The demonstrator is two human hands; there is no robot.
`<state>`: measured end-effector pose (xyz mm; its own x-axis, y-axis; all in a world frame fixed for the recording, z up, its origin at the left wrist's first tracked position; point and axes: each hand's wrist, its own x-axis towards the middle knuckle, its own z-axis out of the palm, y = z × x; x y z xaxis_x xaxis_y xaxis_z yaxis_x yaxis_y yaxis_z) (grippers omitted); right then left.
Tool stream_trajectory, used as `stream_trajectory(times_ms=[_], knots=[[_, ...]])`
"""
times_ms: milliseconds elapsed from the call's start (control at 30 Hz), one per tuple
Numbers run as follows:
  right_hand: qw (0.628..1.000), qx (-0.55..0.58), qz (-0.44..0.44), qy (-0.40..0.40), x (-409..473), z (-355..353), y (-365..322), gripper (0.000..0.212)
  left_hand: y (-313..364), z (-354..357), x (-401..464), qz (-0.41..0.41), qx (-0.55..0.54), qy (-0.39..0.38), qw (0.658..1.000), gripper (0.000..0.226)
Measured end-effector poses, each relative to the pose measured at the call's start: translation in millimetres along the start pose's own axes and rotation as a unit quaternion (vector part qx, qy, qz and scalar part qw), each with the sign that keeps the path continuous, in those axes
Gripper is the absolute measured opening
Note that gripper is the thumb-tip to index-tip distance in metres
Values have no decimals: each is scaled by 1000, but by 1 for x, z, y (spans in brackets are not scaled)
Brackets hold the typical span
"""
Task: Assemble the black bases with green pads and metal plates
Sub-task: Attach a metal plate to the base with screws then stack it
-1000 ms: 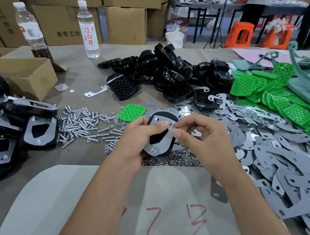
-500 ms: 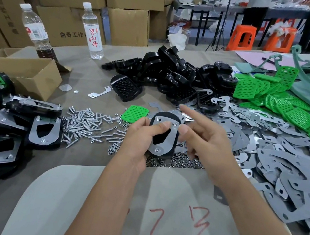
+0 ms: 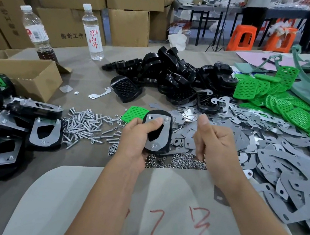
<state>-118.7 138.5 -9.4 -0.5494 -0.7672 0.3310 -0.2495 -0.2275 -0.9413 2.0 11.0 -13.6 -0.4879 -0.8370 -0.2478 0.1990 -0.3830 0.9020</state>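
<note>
My left hand (image 3: 135,141) grips a black base (image 3: 155,133) with a metal plate (image 3: 164,135) laid on it, thumb pressed on the plate's upper part. Screw heads show at the plate's corners. My right hand (image 3: 215,144) hovers just right of the base, apart from it, fingers curled and thumb raised, with nothing visible in it. Behind lie a pile of black bases (image 3: 168,74), a heap of green pads (image 3: 296,109) and grey metal plates (image 3: 287,161) spread on the right. One loose green pad (image 3: 135,114) lies behind my left hand.
Screws (image 3: 86,124) and nuts (image 3: 179,161) lie scattered around my hands. Assembled bases (image 3: 4,122) are stacked at the left beside an open cardboard box (image 3: 23,73). Two bottles (image 3: 93,32) stand at the back. A white sheet with red marks (image 3: 154,210) covers the near table.
My right hand left the plate, pointed briefly, then drew back to the right and curled its fingers. My left hand kept holding the base and plate.
</note>
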Motion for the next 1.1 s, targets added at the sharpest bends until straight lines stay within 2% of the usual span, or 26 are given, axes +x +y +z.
stream_trajectory(times_ms=[67, 133, 200, 267, 333, 367, 433, 500, 533, 667, 1000, 1100], knots=[[1000, -20, -20, 12, 0, 1, -1, 57, -2, 3, -2, 11, 24, -9, 1000, 29], [999, -35, -18, -16, 3, 4, 1, 34, -5, 5, -4, 20, 43, -11, 999, 31], [998, -43, 1, -54, 4, 6, 2, 52, -5, 5, -4, 20, 35, -1, 999, 30], [999, -18, 12, -39, 2, 2, 1, 69, -3, 4, -3, 14, 13, 13, 1000, 30], [1000, 5, 9, -8, 2, -1, 1, 68, -2, 4, -2, 13, 9, 17, 1000, 30], [1000, -2, 1, -1, 2, -1, 2, 61, -3, 4, -3, 15, 18, 13, 1000, 30], [999, -47, -18, -5, 5, 2, 5, 33, -5, 6, -5, 21, 43, 2, 999, 30], [990, -133, -36, -14, 8, 5, 10, 8, -7, 8, -6, 28, 60, -5, 998, 30], [981, -188, -49, -19, 9, 7, 13, 6, -7, 8, -6, 34, 69, -7, 997, 30], [944, -316, -81, -48, 10, 9, 18, 9, -6, 9, -9, 49, 95, -14, 994, 39], [899, -420, -88, -87, 10, 7, 14, 9, 9, 4, -17, 32, 157, -81, 984, 50], [890, -440, -83, -91, 11, 7, 12, 14, 11, 3, -16, 37, 166, -84, 982, 39]])
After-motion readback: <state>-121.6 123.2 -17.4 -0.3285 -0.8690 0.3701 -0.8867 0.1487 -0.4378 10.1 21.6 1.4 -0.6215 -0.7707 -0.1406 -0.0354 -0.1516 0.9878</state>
